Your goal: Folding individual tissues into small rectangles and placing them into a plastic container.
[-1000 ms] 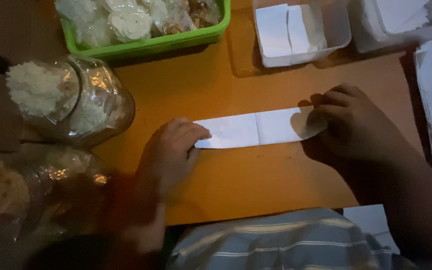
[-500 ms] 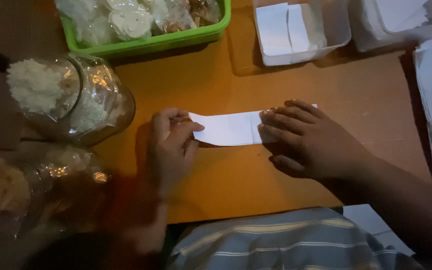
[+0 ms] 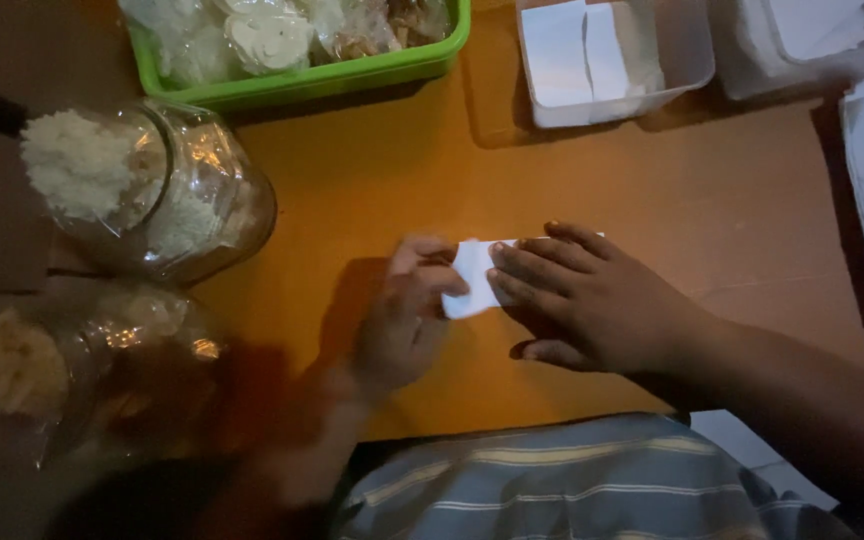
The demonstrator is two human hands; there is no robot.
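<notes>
One head-worn camera looks steeply down, close over the orange table (image 3: 372,180).

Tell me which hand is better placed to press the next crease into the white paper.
Probably right. The right hand lies flat on the white paper, covering most of it on the orange table. The left hand only pinches the paper's left end, fingers curled at its edge.

left hand (image 3: 407,315): fingers curled, fingertips pinching inward
right hand (image 3: 592,298): palm down, fingers spread flat, pointing left
</notes>
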